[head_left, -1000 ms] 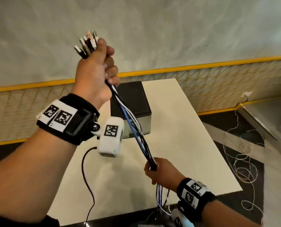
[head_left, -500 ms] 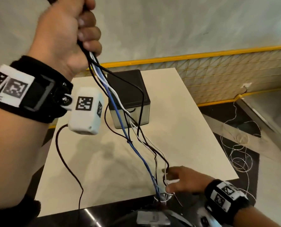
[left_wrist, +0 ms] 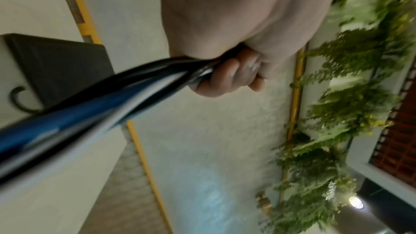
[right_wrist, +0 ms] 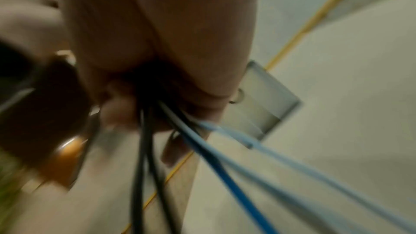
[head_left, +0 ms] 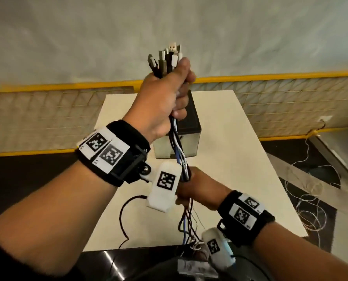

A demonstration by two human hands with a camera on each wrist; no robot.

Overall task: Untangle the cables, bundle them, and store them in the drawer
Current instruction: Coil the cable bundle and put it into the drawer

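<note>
A bunch of black, white and blue cables (head_left: 179,153) runs taut between my two hands above the white table (head_left: 230,169). My left hand (head_left: 167,98) is raised and grips the bunch just below its plugs (head_left: 167,59), which stick up out of the fist. The left wrist view shows the cables (left_wrist: 94,109) leaving the curled fingers (left_wrist: 227,77). My right hand (head_left: 197,189) grips the same bunch lower down, near the table's front. Loose cable ends (head_left: 189,226) hang below it, and in the right wrist view the cables (right_wrist: 202,149) fan out from the fist.
A small drawer box (head_left: 189,138) with a black top and a pale front stands on the table behind the cables. A black lead (head_left: 124,220) from the wrist camera loops over the table. Thin white string (head_left: 311,205) lies on the floor at the right.
My left hand came back down into view from its higher reach. My right hand rose from the table's front edge and closed round the cables, pulling the loose strands together.
</note>
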